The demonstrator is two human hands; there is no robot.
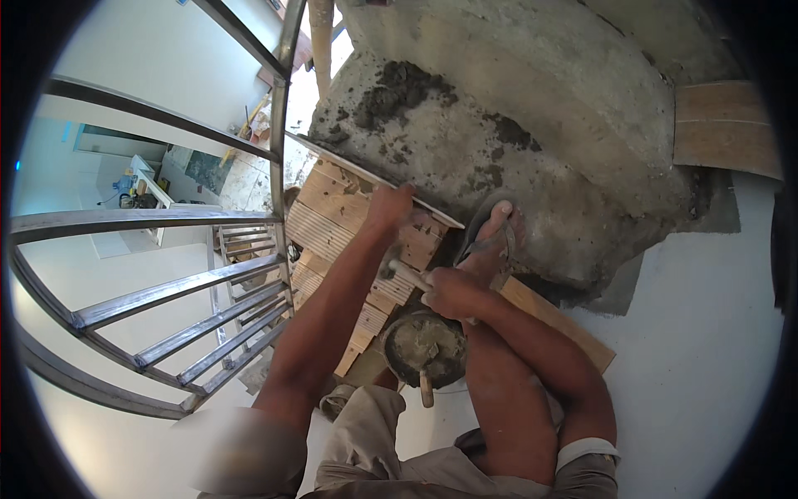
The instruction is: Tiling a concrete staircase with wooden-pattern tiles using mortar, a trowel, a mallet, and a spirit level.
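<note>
While the right hand (453,293) closes around a mallet (411,275), the left hand (392,208), half-curled, touches the thin slab (438,213), its grip unclear.

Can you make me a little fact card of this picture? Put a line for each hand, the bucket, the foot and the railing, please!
Left hand: at the edge of a thin tile; its grip is unclear
Right hand: closed around the handle of a mallet
Bucket: holds grey mortar; a wooden handle sticks out over its near rim
Foot: sandalled, on rough concrete
Railing: metal bars, on the left
</note>
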